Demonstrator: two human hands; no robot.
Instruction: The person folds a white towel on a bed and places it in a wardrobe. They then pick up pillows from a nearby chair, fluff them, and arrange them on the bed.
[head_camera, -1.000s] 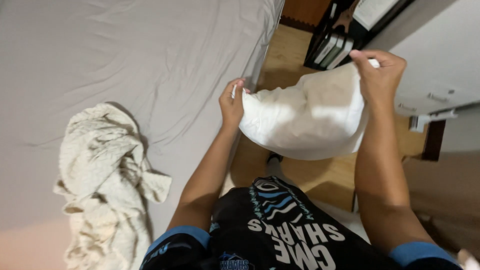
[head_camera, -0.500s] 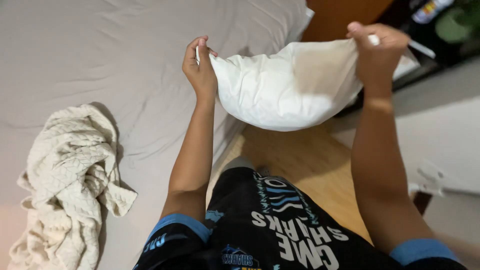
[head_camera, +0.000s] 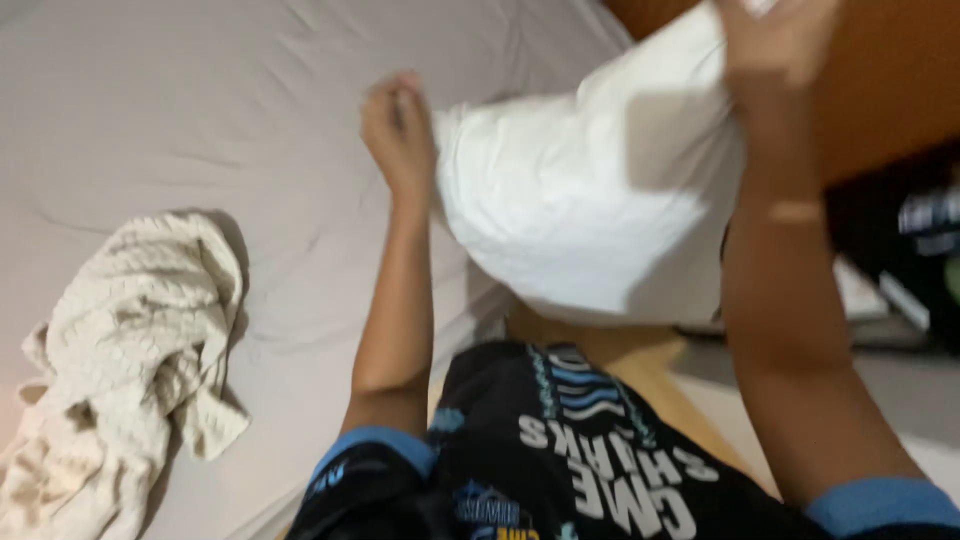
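Observation:
A white pillow (head_camera: 590, 200) hangs in the air over the edge of the bed, held at both upper corners. My left hand (head_camera: 398, 130) grips its left corner above the grey sheet. My right hand (head_camera: 780, 45) grips the right corner near the top of the view, higher than the left. The picture is blurred by motion. My black printed shirt (head_camera: 590, 460) with blue sleeve cuffs fills the bottom.
A crumpled cream knitted blanket (head_camera: 130, 360) lies on the grey bed sheet (head_camera: 200, 110) at the left. A wooden surface (head_camera: 900, 90) is at the top right, dark objects (head_camera: 910, 250) at the right edge, and a strip of wooden floor (head_camera: 610, 355) under the pillow.
Both hands have carried the pillow up and leftward toward the bed, and the view has swung closer to the bed. The blanket has not moved.

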